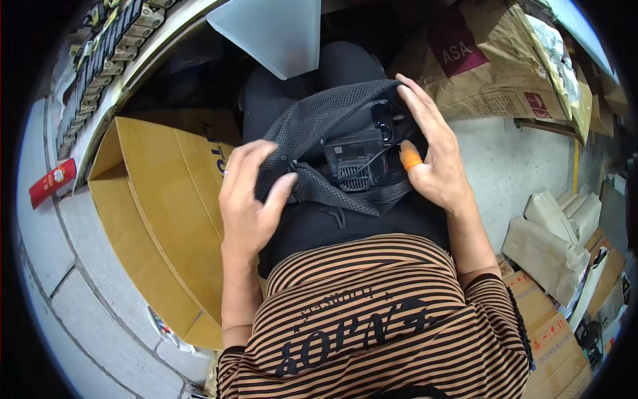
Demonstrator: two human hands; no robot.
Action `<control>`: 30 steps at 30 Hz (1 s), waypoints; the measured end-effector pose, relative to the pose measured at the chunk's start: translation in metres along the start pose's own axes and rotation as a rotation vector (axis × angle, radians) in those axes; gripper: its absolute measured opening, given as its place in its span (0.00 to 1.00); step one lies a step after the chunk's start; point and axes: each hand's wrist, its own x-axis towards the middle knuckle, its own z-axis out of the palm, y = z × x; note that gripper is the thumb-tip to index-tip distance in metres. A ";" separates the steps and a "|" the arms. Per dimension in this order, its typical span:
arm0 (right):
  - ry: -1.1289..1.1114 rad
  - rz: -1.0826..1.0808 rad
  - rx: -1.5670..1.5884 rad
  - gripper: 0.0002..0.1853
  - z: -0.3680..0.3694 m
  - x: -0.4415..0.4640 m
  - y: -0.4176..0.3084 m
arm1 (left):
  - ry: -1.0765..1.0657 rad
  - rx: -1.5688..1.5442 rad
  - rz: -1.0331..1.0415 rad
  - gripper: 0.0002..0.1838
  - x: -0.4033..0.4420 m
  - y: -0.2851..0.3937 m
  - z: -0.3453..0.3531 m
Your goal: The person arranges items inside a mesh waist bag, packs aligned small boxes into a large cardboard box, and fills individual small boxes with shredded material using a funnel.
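Note:
A black mesh bag (312,110) lies on my lap with its mouth spread wide. In it sit a dark boxy device (355,149) with a ribbed vent and a thin cable, and a smaller glossy black item (383,120) beside it. My left hand (249,189) is at the bag's left edge, thumb and fingers apart; whether it touches the mesh I cannot tell. On the opposite side my right hand (435,149) has its fingers stretched along the bag's rim. An orange finger cover (410,157) is on its thumb, which points in toward the device.
A large cardboard box (166,206) stands close on my left. Ahead is a translucent grey panel (272,36). Brown paper sacking marked ASA (478,73) lies at upper right, with flattened packaging (548,246) and cartons (551,346) lower right. A red packet (53,183) is far left.

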 end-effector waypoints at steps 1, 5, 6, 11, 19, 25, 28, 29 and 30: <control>0.000 -0.007 0.007 0.40 0.001 0.001 0.002 | 0.012 0.071 0.024 0.08 0.003 0.002 0.005; -0.014 -0.002 0.014 0.39 -0.001 0.001 0.006 | -0.178 0.229 -0.052 0.08 0.016 -0.009 0.029; -0.014 0.005 0.011 0.38 -0.002 0.001 0.007 | -0.246 0.276 -0.073 0.08 0.019 -0.011 0.032; -0.048 0.119 -0.040 0.36 0.000 0.001 -0.004 | -0.007 0.183 -0.051 0.07 0.029 -0.005 0.027; -0.040 0.079 -0.081 0.32 -0.003 -0.002 -0.005 | 0.054 0.171 0.065 0.07 0.028 0.001 0.027; -0.118 0.035 -0.065 0.28 -0.020 -0.015 0.001 | -0.010 0.034 0.082 0.11 0.019 0.004 0.021; -0.132 0.077 -0.001 0.27 -0.037 -0.023 0.004 | -0.092 -0.057 0.035 0.13 0.012 0.000 0.011; -0.127 0.128 0.061 0.27 -0.044 -0.025 0.004 | -0.130 -0.124 -0.016 0.15 0.009 -0.004 0.007; -0.120 0.179 0.124 0.27 -0.049 -0.027 0.004 | -0.169 -0.191 -0.066 0.17 0.005 -0.007 0.001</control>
